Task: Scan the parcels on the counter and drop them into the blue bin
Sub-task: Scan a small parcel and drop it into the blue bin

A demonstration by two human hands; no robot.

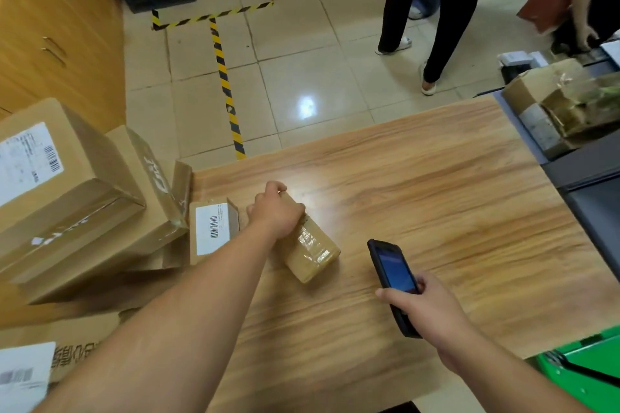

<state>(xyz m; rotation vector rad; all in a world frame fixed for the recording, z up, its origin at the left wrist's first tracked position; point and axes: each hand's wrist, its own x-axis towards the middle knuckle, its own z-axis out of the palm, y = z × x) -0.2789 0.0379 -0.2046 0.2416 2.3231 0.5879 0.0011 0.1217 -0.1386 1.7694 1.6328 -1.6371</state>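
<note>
**A:** From the head camera, what are you holding?

**B:** Your left hand is curled over the far end of a small taped parcel, gripping it from above. The parcel is a narrow brown carton wrapped in glossy clear tape, lying flat on the wooden counter and angled toward you. No label shows on the face you can see.

**A:** And your other hand?

**B:** Your right hand wraps its fingers around a dark handheld scanner, thumb resting along its left edge, screen lit blue and tilted up. It sits just right of the parcel, not touching it.

**A:** What else waits on the counter?

**B:** Just left of your hand stands a small carton with a white barcode label. Beyond it a large labelled box leans on a flatter taped box, both crowding the counter's left end. More cardboard lies under your left forearm.

**A:** How much room do you have?

**B:** The counter's middle and right stretch are open wood. Its far edge runs diagonally above your hand, dropping to a tiled floor marked with yellow-and-black tape. On the right it meets a grey surface carrying wrapped packages. A green container sits at the near right corner. A person's legs stand well beyond the counter.
</note>
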